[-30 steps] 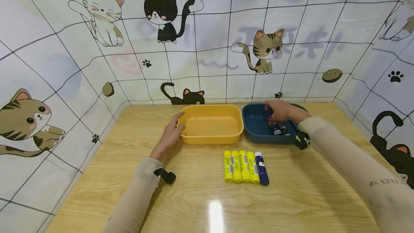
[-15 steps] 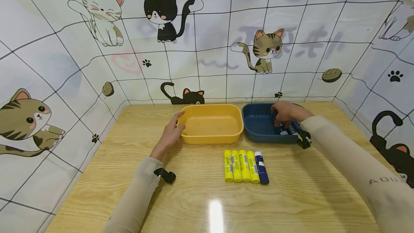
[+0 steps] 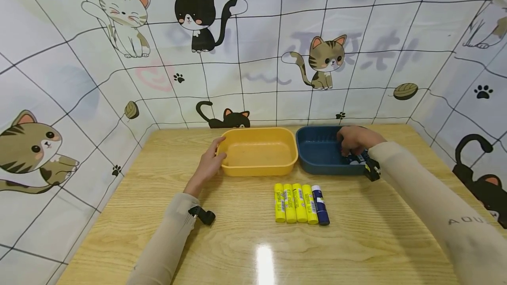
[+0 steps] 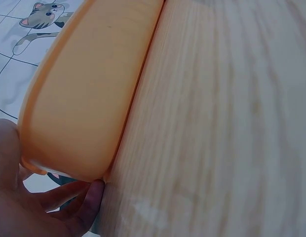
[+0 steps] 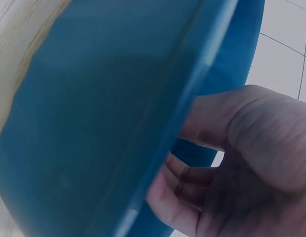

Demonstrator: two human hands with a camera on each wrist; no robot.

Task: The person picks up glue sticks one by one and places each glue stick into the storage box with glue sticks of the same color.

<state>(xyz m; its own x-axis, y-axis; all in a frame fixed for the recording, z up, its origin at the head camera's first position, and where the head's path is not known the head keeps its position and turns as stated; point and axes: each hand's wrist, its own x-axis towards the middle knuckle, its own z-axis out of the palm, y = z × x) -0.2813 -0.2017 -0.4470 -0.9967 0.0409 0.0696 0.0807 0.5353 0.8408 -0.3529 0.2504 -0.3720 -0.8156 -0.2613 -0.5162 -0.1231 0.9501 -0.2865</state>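
My left hand (image 3: 209, 164) grips the left end of the yellow tray (image 3: 259, 170), thumb at the rim; the left wrist view shows its fingers around the tray's corner. Inside the dark blue tray (image 3: 322, 169), my right hand (image 3: 358, 139) reaches down with curled fingers and pinches a dark blue glue stick, mostly hidden under the hand. White-capped glue sticks (image 3: 351, 160) lie beside it at the tray's right side. From the right wrist, the blue tray's wall (image 5: 94, 123) covers the fingertips. On the table, several yellow glue sticks (image 3: 290, 206) stand in a row with one blue glue stick (image 3: 321, 206).
Both trays sit side by side at the back of the wooden table (image 3: 222, 241), near a cat-printed wall covering (image 3: 261, 47). Each wrist wears a small black camera (image 3: 203, 215). The yellow tray's inside shows only its bare bottom.
My right hand has shifted to the right within the blue tray, and the glue sticks under it have moved right too. My left hand and the row on the table have stayed put.
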